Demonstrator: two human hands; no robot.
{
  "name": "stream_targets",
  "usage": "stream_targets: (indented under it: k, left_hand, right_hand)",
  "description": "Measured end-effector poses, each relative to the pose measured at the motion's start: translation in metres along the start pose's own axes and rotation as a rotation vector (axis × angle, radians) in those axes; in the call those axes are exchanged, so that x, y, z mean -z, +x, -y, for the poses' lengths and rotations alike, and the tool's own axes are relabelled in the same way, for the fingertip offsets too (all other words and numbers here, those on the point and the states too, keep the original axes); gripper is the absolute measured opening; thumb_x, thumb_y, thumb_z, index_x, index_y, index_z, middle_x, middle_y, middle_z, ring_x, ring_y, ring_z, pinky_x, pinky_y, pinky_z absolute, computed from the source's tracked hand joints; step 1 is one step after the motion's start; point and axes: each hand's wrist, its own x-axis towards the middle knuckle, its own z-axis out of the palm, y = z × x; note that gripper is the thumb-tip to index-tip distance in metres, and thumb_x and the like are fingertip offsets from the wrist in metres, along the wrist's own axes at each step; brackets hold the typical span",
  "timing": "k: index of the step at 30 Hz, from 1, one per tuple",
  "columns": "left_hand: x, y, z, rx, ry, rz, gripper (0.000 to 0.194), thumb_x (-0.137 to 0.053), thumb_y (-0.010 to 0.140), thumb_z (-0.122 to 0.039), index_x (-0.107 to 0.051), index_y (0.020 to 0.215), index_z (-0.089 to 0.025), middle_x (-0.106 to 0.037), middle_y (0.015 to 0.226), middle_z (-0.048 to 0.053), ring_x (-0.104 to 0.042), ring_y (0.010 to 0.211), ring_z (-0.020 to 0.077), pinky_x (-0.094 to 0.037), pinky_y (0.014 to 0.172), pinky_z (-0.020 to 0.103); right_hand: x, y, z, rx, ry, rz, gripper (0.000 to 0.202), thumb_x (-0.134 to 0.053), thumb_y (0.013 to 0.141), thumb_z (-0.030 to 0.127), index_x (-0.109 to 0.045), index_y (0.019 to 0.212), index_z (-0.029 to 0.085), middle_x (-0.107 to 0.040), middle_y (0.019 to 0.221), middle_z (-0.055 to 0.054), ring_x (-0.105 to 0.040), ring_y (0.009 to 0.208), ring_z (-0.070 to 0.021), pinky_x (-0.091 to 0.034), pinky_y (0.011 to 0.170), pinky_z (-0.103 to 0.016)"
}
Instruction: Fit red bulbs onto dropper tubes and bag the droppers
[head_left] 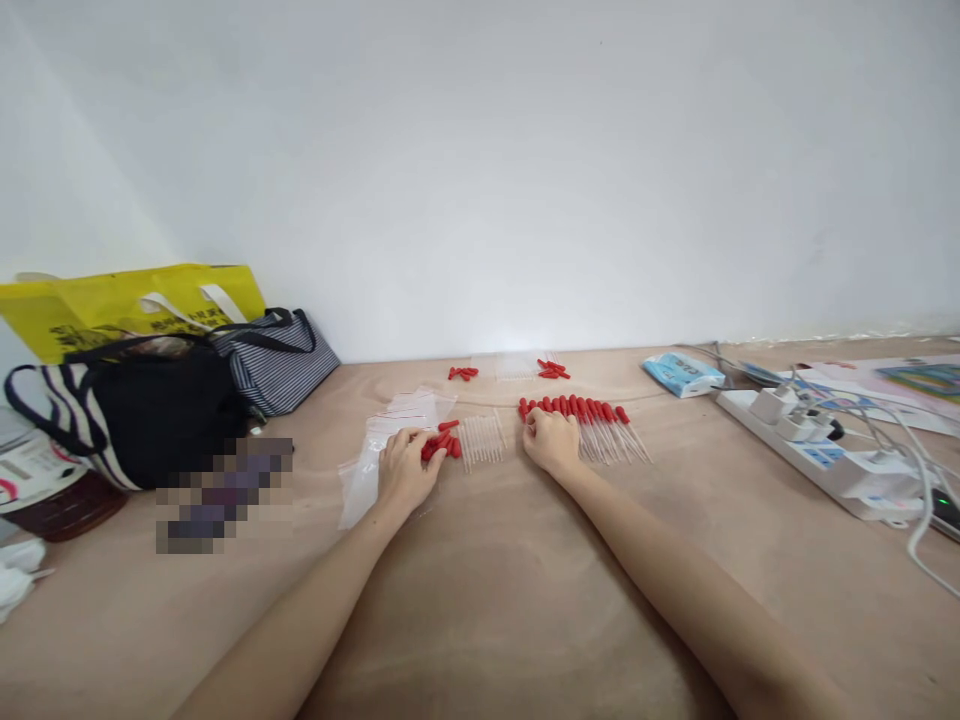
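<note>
My left hand (405, 465) rests at a small pile of red caps (448, 442), its thumb and fingertips closed around a red cap at the near side. Just right of that pile lies a row of thin pale sticks (482, 440). My right hand (553, 438) is curled at the left end of a slanted row of red-capped sticks (592, 415), whose red ends point away from me. One red cap shows just beyond its fingertips. What its fingers pinch is hidden. Clear plastic zip bags (375, 455) lie flat behind and left of my left hand.
Farther back are two small groups of red caps (463, 374) and more pale sticks (517, 366) near the wall. A blue packet (682, 373) and a white power strip (810, 450) with cables lie right. Black (165, 410), striped (281, 362) and yellow bags (135, 300) stand left.
</note>
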Motion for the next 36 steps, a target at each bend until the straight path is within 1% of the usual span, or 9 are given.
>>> stream_targets:
  k: [6, 13, 19, 23, 26, 28, 32, 34, 36]
  left_hand:
    - [-0.003, 0.003, 0.001, -0.011, -0.018, -0.029, 0.011, -0.056, 0.074, -0.028, -0.063, 0.079, -0.022, -0.058, 0.089, 0.004, -0.052, 0.085, 0.0237, -0.040, 0.074, 0.036]
    - [0.011, -0.003, -0.013, -0.087, -0.231, -0.106, 0.013, -0.048, 0.079, -0.025, -0.059, 0.077, -0.019, -0.059, 0.082, 0.005, -0.053, 0.082, 0.0206, -0.041, 0.076, 0.034]
    - [0.021, -0.016, -0.030, -0.304, -0.446, 0.267, 0.008, -0.050, 0.075, -0.020, -0.057, 0.074, -0.018, -0.060, 0.076, 0.003, -0.056, 0.073, 0.0156, -0.044, 0.069, 0.028]
    - [0.020, -0.021, -0.035, -0.293, -0.428, 0.344, 0.008, -0.051, 0.071, -0.015, -0.058, 0.074, -0.017, -0.059, 0.074, 0.003, -0.055, 0.069, 0.0148, -0.044, 0.064, 0.026]
    - [0.018, -0.023, -0.037, -0.296, -0.413, 0.358, 0.016, -0.056, 0.072, -0.025, -0.061, 0.084, -0.017, -0.059, 0.084, 0.005, -0.056, 0.076, 0.0167, -0.044, 0.071, 0.029]
    - [0.015, -0.023, -0.039, -0.296, -0.395, 0.367, 0.022, -0.058, 0.072, -0.031, -0.063, 0.089, -0.017, -0.059, 0.088, 0.006, -0.055, 0.080, 0.0181, -0.044, 0.074, 0.031]
    - [0.008, -0.023, -0.042, -0.274, -0.399, 0.352, 0.015, -0.051, 0.079, -0.024, -0.064, 0.081, -0.018, -0.061, 0.085, 0.005, -0.055, 0.079, 0.0177, -0.044, 0.073, 0.030]
    - [0.006, -0.023, -0.045, -0.267, -0.407, 0.342, 0.015, -0.047, 0.081, -0.021, -0.061, 0.079, -0.017, -0.061, 0.083, 0.004, -0.055, 0.079, 0.0177, -0.043, 0.073, 0.031]
    - [0.006, -0.024, -0.047, -0.251, -0.397, 0.334, 0.014, -0.045, 0.082, -0.020, -0.058, 0.080, -0.017, -0.061, 0.082, 0.003, -0.055, 0.080, 0.0183, -0.043, 0.074, 0.032]
  right_hand:
    - [0.005, 0.000, 0.012, -0.003, -0.005, 0.025, 0.023, -0.040, 0.078, 0.023, -0.061, 0.087, 0.016, -0.063, 0.093, -0.011, -0.053, 0.089, -0.0221, -0.025, 0.076, -0.034]
    - [-0.003, 0.011, 0.043, -0.149, 0.005, 0.131, 0.025, -0.043, 0.076, 0.024, -0.064, 0.082, 0.012, -0.065, 0.083, -0.016, -0.058, 0.080, -0.0239, -0.027, 0.074, -0.037]
    - [-0.007, 0.019, 0.052, -0.179, 0.029, 0.213, 0.020, -0.048, 0.072, 0.021, -0.064, 0.080, 0.012, -0.065, 0.082, -0.016, -0.060, 0.080, -0.0256, -0.029, 0.073, -0.038]
    - [-0.004, 0.016, 0.052, -0.134, 0.042, 0.203, 0.020, -0.045, 0.074, 0.016, -0.063, 0.080, 0.009, -0.064, 0.084, -0.018, -0.058, 0.084, -0.0281, -0.029, 0.075, -0.041]
    - [0.003, 0.008, 0.044, -0.049, 0.082, 0.154, 0.024, -0.040, 0.079, 0.018, -0.057, 0.089, 0.005, -0.060, 0.093, -0.022, -0.054, 0.090, -0.0289, -0.032, 0.075, -0.039]
    - [0.009, -0.003, 0.032, 0.042, 0.131, 0.133, 0.024, -0.037, 0.081, 0.017, -0.053, 0.094, 0.005, -0.058, 0.094, -0.020, -0.053, 0.089, -0.0243, -0.035, 0.073, -0.034]
    - [0.018, -0.033, -0.007, 0.250, 0.251, 0.141, 0.015, -0.035, 0.081, 0.012, -0.049, 0.085, 0.014, -0.058, 0.082, -0.007, -0.052, 0.075, -0.0138, -0.039, 0.068, -0.023]
    - [0.018, -0.048, -0.027, 0.436, 0.415, 0.074, 0.017, -0.033, 0.081, 0.011, -0.049, 0.082, 0.015, -0.056, 0.077, -0.006, -0.051, 0.071, -0.0146, -0.040, 0.065, -0.025]
    - [0.018, -0.060, -0.042, 0.519, 0.486, 0.021, 0.021, -0.033, 0.081, 0.011, -0.050, 0.094, 0.015, -0.055, 0.082, -0.008, -0.051, 0.075, -0.0158, -0.041, 0.068, -0.028]
